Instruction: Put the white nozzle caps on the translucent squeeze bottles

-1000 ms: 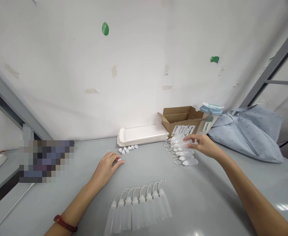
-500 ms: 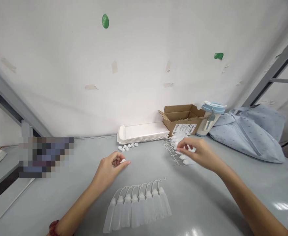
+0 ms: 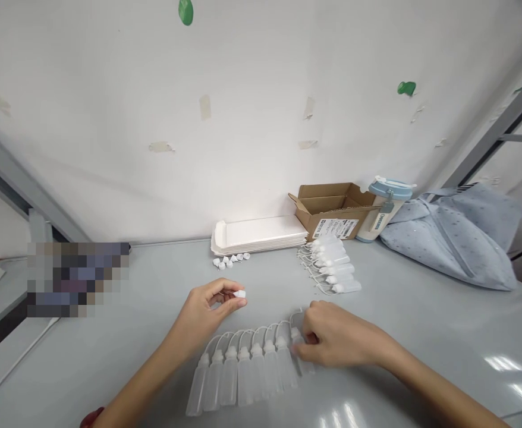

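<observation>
My left hand (image 3: 219, 303) pinches a small white cap (image 3: 239, 293) between thumb and fingertips, above the table. Closer to me lies a row of translucent squeeze bottles (image 3: 244, 380), side by side, each with a thin bent tube arching from its white neck. My right hand (image 3: 336, 339) is closed at the right end of this row, its thumb and curled fingers on the last bottle (image 3: 296, 336), which they partly cover. Farther back, several similar bottles (image 3: 339, 268) lie in a group with tubes pointing left. Loose white caps (image 3: 230, 261) sit before the white stack.
A stack of flat white trays or cartons (image 3: 261, 233) stands against the wall (image 3: 252, 71). Right of it are an open cardboard box (image 3: 332, 211), a blue-lidded tumbler (image 3: 383, 208) and a pale blue cloth bag (image 3: 452, 244). A white cable (image 3: 18, 362) crosses the table's left side.
My right hand has come from the far bottle group toward me, to the right end of the near row. My left hand has shifted slightly right with the cap. The view has tilted down.
</observation>
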### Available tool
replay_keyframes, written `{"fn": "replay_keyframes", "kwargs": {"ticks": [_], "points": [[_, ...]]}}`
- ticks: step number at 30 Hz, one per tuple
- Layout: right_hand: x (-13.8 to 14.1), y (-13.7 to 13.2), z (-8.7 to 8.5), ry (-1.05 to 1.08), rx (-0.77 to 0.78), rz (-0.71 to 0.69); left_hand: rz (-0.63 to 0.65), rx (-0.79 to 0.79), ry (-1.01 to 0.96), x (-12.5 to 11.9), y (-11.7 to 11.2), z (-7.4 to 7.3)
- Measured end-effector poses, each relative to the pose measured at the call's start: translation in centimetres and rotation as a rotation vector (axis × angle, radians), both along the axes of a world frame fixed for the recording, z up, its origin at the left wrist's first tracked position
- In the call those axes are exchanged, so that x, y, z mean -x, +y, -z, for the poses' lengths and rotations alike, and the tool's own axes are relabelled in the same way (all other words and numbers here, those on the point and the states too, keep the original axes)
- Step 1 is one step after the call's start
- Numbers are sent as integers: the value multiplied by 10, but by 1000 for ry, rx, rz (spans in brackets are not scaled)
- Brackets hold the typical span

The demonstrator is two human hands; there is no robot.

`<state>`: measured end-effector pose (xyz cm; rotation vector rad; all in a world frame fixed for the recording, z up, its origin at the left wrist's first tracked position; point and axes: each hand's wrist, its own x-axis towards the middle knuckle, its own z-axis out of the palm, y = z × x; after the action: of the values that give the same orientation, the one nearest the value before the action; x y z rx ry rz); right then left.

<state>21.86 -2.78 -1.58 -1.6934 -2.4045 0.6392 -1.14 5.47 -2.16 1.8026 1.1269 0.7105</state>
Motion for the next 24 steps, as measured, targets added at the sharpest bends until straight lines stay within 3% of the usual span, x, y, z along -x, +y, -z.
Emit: {"fn": "replay_keyframes", "kwargs": {"ticks": [6,10,16,24], "points": [[-10,8,-5,9,-33,118,70,3,28,-3,-9,-3],[-4,9,-11,225,-90,132,117,29,8,-12,-18,-6],[16,7,1,355,-205,57,191,103,-154,-17,-30,-14],[20,8,10,379,-329,72,132,16,-167,-13,-36,-20]]}}
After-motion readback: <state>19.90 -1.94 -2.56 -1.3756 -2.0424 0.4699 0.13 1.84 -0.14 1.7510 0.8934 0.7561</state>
